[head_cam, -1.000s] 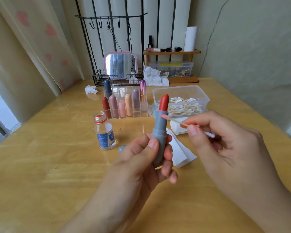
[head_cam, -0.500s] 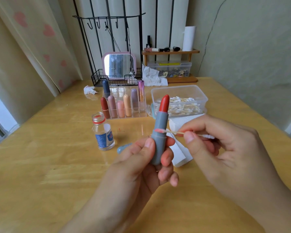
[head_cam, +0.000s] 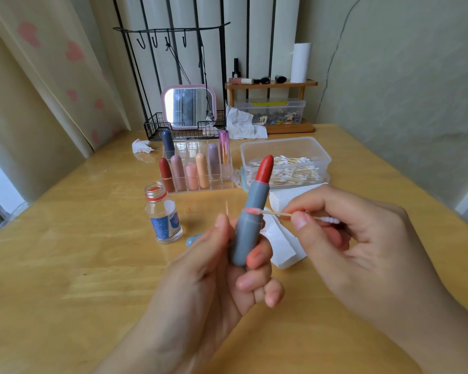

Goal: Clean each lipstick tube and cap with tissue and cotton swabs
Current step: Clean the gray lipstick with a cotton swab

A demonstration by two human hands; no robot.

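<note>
We hold the grey lipstick tube point(head_cam: 250, 222) upright above the wooden table point(head_cam: 65, 265) in our left hand point(head_cam: 222, 276), thumb and fingers curled round its lower half, the red bullet wound out on top. Our right hand point(head_cam: 362, 252) pinches a cotton swab point(head_cam: 281, 214) just beside it, its red-stained tip touching the tube's mid-seam. A folded tissue point(head_cam: 284, 244) lies on the table behind the tube.

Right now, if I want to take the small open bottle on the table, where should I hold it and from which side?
Probably grip the bottle round its labelled middle, coming from the left or front. It stands upright with its red-ringed mouth open, so a side hold keeps it level. The left hand and lipstick are near on its right.
</note>
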